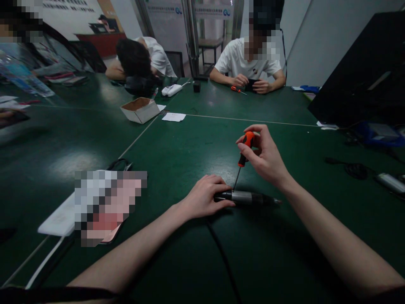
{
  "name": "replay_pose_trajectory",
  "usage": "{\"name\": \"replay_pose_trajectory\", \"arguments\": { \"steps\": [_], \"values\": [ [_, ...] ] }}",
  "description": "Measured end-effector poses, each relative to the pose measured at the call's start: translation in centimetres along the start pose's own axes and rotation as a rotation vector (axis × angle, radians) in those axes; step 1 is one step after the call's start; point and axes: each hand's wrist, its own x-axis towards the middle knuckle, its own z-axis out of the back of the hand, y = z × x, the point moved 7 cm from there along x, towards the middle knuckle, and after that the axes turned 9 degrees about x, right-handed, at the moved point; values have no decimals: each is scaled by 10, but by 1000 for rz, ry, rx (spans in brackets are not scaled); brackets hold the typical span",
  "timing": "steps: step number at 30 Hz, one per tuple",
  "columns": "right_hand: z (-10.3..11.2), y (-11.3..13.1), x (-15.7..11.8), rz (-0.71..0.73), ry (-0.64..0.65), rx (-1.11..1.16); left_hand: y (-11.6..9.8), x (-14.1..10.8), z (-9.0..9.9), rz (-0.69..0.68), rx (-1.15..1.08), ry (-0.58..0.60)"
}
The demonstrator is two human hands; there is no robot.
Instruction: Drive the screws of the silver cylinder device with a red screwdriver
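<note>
On the green table lies a black and grey cylindrical tool (243,197), its narrow tip pointing right. My left hand (209,196) is closed around the black left end of it. An orange and black screwdriver (248,140) is held by its handle in my right hand (265,156), fingers wrapped about it. The screwdriver is nearly upright, slightly tilted, and its shaft reaches down to the upper side of the tool near my left fingertips. Whether its tip sits in a screw is too small to tell. A black cable runs across the table below my left hand.
A white power strip (57,215) and a pink phone (110,232) lie at the left. Farther back are an open cardboard box (141,110) and a paper slip (174,117). Two people sit across the table (209,143). A dark monitor (363,67) stands at the right.
</note>
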Motion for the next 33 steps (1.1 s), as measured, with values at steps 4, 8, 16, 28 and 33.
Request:
{"name": "replay_pose_trajectory", "arguments": {
  "steps": [4,8,16,28,33],
  "values": [
    [-2,4,1,39,70,-58,0,0,-1,-2,-1,-5],
    [-3,4,0,26,82,-45,1,0,-1,2,-3,3],
    [7,-4,2,-20,-80,-12,0,0,1,17,-1,6],
    [1,3,3,12,49,-56,1,0,0,22,7,12],
    [6,1,2,2,-59,-12,0,0,1,24,6,13]
  ]
}}
